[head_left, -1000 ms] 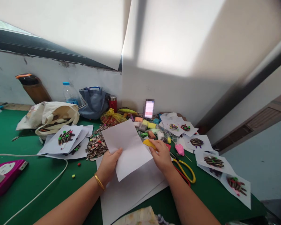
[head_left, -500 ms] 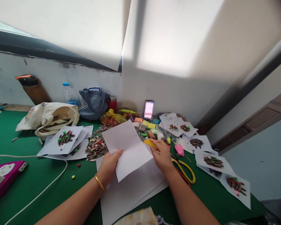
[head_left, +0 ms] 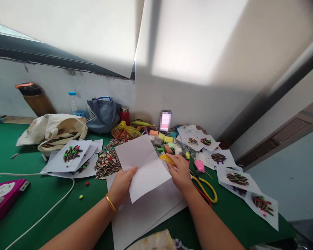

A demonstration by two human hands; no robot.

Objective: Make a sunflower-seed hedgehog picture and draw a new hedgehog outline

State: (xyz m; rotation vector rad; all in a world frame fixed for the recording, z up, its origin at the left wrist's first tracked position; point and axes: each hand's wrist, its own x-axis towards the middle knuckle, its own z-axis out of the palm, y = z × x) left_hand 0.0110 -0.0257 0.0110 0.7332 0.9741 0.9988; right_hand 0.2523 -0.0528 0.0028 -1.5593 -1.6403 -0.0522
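My left hand, with a gold bangle at the wrist, pinches the left side of a blank white paper, thumb on top. My right hand is closed around a small yellow piece, whose kind I cannot make out, beside the paper's right edge. Larger white sheets lie beneath both hands. Scissors with yellow and red handles lie right of my right wrist. A heap of striped sunflower seeds lies left of the paper.
Sheets with seed pictures lie at left and right. Behind are coloured clay packets, a phone, a blue bag, a cream tote and bottles. A white cable crosses the green table.
The view has shifted very slightly. My hands keep almost the same pose, and the yellow piece in my right hand has turned a little.
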